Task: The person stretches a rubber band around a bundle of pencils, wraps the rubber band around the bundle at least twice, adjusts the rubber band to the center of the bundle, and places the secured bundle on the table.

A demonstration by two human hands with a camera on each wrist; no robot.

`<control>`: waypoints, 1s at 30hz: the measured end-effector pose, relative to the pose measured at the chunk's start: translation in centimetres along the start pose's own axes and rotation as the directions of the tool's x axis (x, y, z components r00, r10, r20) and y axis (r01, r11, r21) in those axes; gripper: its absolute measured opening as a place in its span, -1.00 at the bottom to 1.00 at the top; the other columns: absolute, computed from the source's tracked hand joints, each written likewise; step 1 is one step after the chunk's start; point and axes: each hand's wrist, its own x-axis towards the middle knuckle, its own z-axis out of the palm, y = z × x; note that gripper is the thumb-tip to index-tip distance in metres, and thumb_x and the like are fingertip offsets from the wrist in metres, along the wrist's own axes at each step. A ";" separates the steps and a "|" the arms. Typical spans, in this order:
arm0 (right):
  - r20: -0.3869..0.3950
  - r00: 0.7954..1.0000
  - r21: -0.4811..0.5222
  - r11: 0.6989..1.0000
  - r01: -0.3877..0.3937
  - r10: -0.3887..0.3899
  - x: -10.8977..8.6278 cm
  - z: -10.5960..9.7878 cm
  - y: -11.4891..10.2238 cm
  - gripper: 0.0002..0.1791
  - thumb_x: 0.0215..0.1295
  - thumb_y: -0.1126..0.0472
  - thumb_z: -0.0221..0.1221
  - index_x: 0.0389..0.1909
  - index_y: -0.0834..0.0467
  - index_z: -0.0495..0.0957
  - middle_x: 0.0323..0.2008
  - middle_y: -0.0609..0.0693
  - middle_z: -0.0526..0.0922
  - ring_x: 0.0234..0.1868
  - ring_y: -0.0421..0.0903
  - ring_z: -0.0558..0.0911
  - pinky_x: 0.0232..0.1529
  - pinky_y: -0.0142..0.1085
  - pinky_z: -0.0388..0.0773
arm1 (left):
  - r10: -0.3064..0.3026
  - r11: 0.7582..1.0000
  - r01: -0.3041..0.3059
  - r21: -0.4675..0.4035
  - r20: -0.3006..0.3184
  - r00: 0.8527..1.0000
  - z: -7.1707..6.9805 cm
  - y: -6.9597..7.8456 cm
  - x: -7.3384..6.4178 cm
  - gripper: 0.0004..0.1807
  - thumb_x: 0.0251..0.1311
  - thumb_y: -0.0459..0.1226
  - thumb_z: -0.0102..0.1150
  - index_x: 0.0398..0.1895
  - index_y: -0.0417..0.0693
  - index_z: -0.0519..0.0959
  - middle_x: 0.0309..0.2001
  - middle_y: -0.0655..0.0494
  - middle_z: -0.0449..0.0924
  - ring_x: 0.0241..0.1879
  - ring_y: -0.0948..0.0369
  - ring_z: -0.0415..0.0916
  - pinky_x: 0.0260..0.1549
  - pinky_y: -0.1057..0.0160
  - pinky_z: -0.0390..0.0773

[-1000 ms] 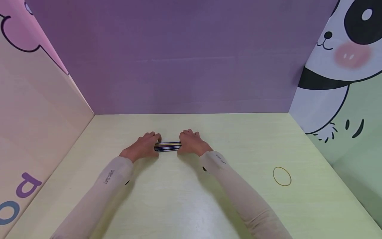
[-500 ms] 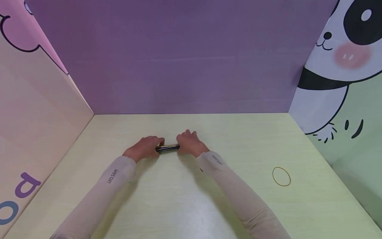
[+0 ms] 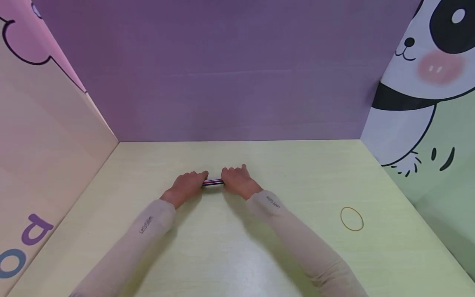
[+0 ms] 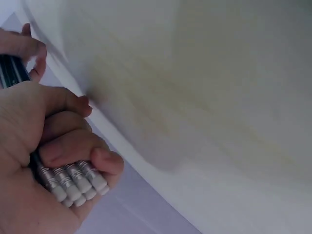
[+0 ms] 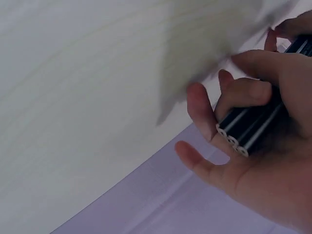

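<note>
A bundle of several dark pencils (image 3: 213,182) spans the gap between both hands, just above the table. My left hand (image 3: 186,186) grips the end with the erasers; in the left wrist view its fingers curl round the pencils and the white erasers (image 4: 80,190) poke out below them. My right hand (image 3: 239,181) holds the other end. In the right wrist view the flat, unsharpened pencil ends (image 5: 234,140) show between its curled fingers, while the little finger stands out straight. Most of the bundle is hidden inside the hands.
A thin yellow rubber band (image 3: 351,219) lies on the pale wooden table (image 3: 237,247) to the right. A purple wall (image 3: 237,74) rises behind the table, with printed panels at left and right.
My left hand has moved to the right, closer to the right hand, so less of the pencils shows between them. The spread pencils are now a tighter bundle. The rubber band stays put.
</note>
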 end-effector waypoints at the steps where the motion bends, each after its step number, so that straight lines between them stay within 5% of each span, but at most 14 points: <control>1: -0.009 1.000 -0.009 1.000 0.003 -0.003 -0.1 -0.1 0.2 -0.81 0.47 0.09 0.11 -0.26 0.14 0.51 -0.47 -0.04 0.55 -0.45 -0.08 0.48 -0.10 -0.14 0.40 | -0.001 1.000 0.001 0.011 -0.022 1.000 0.1 0.2 0.0 -0.88 0.21 -0.50 0.08 -0.28 -0.14 0.42 -0.59 0.02 0.41 -0.59 0.08 0.39 -0.61 0.14 0.45; 5: -0.072 0.997 -0.056 0.998 0.031 -0.035 -0.7 -0.3 0.8 -0.75 0.42 0.02 0.19 -0.39 0.09 0.61 -0.63 -0.10 0.46 -0.55 -0.15 0.37 -0.32 -0.28 0.34 | 0.003 0.999 0.003 0.053 -0.106 0.994 0.0 1.0 -0.1 -0.90 0.21 -0.48 0.11 -0.34 -0.16 0.41 -0.62 0.03 0.39 -0.63 0.11 0.36 -0.68 0.17 0.41; 9: -0.121 0.992 -0.081 0.996 0.038 -0.047 -1.6 -0.7 1.2 -0.85 0.37 0.16 0.19 -0.39 0.09 0.63 -0.68 -0.12 0.41 -0.58 -0.15 0.32 -0.36 -0.31 0.26 | 0.005 0.999 0.002 0.044 -0.157 0.988 -0.5 2.1 -0.4 -0.90 0.18 -0.45 0.13 -0.38 -0.15 0.43 -0.62 0.05 0.39 -0.63 0.14 0.32 -0.69 0.20 0.37; 13: -0.145 0.987 -0.125 0.991 0.050 -0.068 -2.8 -1.0 0.9 -0.87 0.33 0.22 0.20 -0.43 0.06 0.61 -0.66 -0.12 0.45 -0.59 -0.15 0.30 -0.33 -0.30 0.27 | -0.018 0.999 0.012 -0.037 -0.149 0.989 -0.8 3.6 -1.2 -0.87 0.09 -0.43 0.18 -0.46 -0.09 0.44 -0.65 0.11 0.36 -0.62 0.18 0.25 -0.68 0.24 0.28; 18: -0.193 0.972 -0.172 0.980 0.101 -0.134 -4.5 -1.2 -0.1 -0.73 0.27 0.28 0.19 -0.62 0.00 0.46 -0.69 -0.15 0.43 -0.64 -0.17 0.28 -0.27 -0.26 0.36 | 0.028 0.989 -0.050 -0.137 -0.157 0.987 -0.8 6.3 -1.9 -0.87 0.10 -0.40 0.20 -0.51 -0.08 0.47 -0.66 0.14 0.36 -0.63 0.20 0.23 -0.66 0.28 0.27; 23: -0.236 0.961 -0.180 0.978 0.105 -0.146 -5.7 -1.4 -0.5 -0.58 0.26 0.31 0.16 -0.73 -0.02 0.26 -0.76 -0.17 0.23 -0.66 -0.20 0.17 -0.33 -0.32 0.15 | 0.020 0.989 -0.042 -0.140 -0.155 0.988 -1.4 8.0 -2.8 -0.90 0.13 -0.47 0.18 -0.46 -0.14 0.53 -0.64 0.12 0.37 -0.62 0.19 0.25 -0.63 0.28 0.26; 30: -0.264 0.950 -0.196 0.974 0.117 -0.167 -7.2 -1.8 -0.5 -0.60 0.27 0.28 0.20 -0.72 -0.02 0.31 -0.78 -0.17 0.21 -0.69 -0.19 0.19 -0.35 -0.31 0.09 | 0.023 0.989 -0.043 -0.142 -0.146 0.989 -2.3 9.1 -4.0 -0.91 0.21 -0.45 0.17 -0.41 -0.16 0.50 -0.65 0.11 0.34 -0.64 0.22 0.22 -0.66 0.34 0.20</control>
